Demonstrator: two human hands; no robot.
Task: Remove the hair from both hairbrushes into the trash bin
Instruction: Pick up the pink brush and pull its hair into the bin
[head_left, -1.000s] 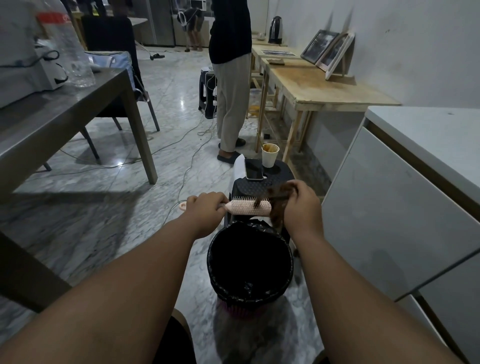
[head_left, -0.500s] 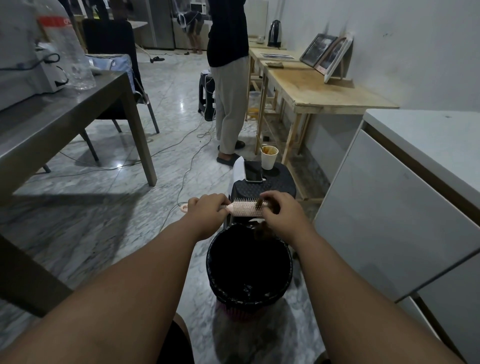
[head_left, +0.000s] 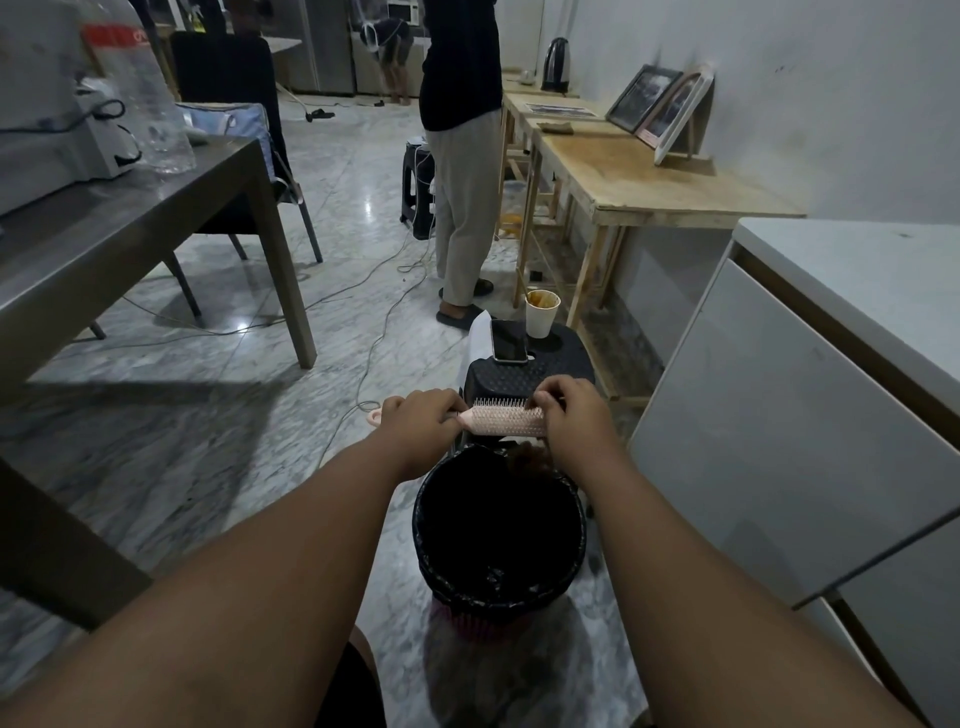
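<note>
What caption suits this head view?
Left hand grips a pink hairbrush over the trash bin; right hand pinches its far end.

Bare forearms, broad near camera, narrowing toward far wrists. Bare left hand (head_left: 422, 422) and right hand (head_left: 572, 415), knuckles rounded. Black garment (head_left: 349, 688) at near edge between arms.

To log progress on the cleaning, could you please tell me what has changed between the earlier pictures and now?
The right hand came back leftward from beyond the brush's end and now pinches the tip of the hairbrush. The brown hair clump it was pulling is now lower, at the far rim of the trash bin. The left hand still grips the handle over the bin.
</note>
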